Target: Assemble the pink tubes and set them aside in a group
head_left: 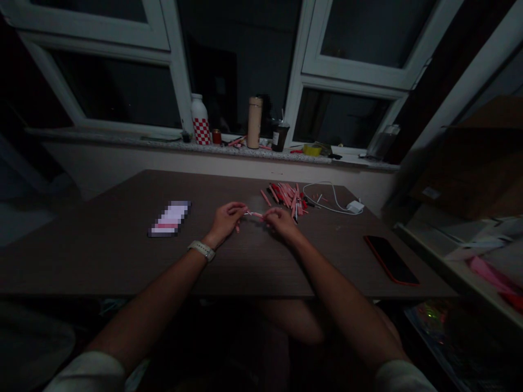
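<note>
pink plastic tube (254, 214) pinched between left fingers (238, 208) and right fingers (271, 215)

Two white-framed windows (175, 71) fill the top of the frame, their panes (114, 87) black, and the room is only dimly lit. Below them runs a speckled stone sill (163, 143) carrying a white red-checked bottle (200, 121), a tan flask (254, 122), a dark cup (280, 137) and, toward the right, a clear bottle (382, 142). A pale wall (122, 163) drops beneath the sill behind the brown wood-grain tabletop (93, 256). At upper right rises a dark post (412, 92); a brown cardboard box (469, 163) sits at mid right above a pale shelf (445, 245). The far left fades into shadow.
</note>
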Motion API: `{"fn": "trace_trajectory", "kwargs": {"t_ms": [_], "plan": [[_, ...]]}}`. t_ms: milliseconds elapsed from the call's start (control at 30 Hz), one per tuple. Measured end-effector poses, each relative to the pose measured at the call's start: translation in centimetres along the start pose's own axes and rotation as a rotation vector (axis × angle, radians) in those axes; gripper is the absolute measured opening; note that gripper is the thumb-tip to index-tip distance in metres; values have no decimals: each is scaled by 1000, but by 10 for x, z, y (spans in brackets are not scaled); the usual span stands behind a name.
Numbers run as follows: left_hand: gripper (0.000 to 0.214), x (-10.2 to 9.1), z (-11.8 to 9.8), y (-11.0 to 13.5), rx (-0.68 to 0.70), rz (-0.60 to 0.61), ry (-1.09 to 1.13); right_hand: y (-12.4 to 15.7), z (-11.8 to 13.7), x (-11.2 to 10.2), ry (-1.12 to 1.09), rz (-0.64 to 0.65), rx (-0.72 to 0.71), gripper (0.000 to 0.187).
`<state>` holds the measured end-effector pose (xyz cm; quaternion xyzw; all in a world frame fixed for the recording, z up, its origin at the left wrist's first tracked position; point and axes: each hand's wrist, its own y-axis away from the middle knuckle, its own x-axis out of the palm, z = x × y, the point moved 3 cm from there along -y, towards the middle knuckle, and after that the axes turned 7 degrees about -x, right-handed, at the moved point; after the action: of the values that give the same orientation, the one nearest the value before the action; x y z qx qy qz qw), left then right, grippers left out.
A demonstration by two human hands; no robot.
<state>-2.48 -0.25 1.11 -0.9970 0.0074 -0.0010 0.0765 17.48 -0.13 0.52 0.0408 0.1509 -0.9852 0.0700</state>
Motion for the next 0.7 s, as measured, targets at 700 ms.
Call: {"fn": "trace_trajectory", "kwargs": {"t_ms": [700], "plan": [[42,-3,-6,2,62,-93,-3,3,0,8,-105,54,-8,37]]}}
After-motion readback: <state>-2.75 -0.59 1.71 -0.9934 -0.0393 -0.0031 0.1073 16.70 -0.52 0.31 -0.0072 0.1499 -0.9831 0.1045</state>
